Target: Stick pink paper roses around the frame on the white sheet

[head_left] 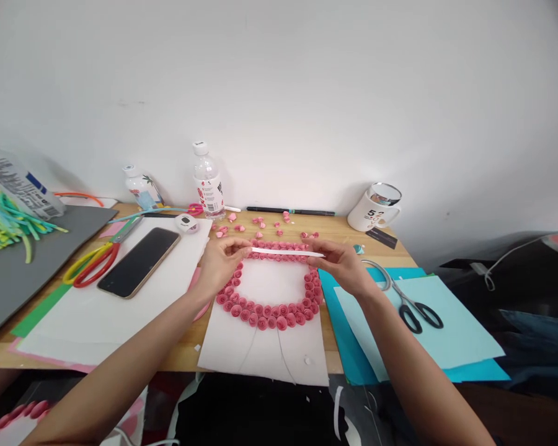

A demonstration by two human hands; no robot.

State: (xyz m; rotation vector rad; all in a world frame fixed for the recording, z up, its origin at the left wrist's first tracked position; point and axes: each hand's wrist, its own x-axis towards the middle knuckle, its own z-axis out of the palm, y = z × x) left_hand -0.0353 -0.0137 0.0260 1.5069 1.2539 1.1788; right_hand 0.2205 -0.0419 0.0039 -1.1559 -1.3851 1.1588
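Observation:
Stretched level between my two hands is a narrow white strip (286, 251), which looks like paper or tape. My left hand (225, 257) pinches its left end, and my right hand (341, 263) pinches the right end. Just beneath it lies a white sheet (223, 347) with rolled pink paper roses (272, 316) set in a rounded ring, mostly two rows deep. The strip and my fingers cover part of the ring's top edge. Two thin pencil-like lines run down from the ring's bottom.
Loose pink roses (259, 234) lie behind the sheet near a black pen (291, 211). A water bottle (208, 183) and a white mug (374, 207) stand by the wall. Scissors (421, 310) rest on blue paper at right; a phone (139, 261) and red-yellow scissors (95, 263) lie left.

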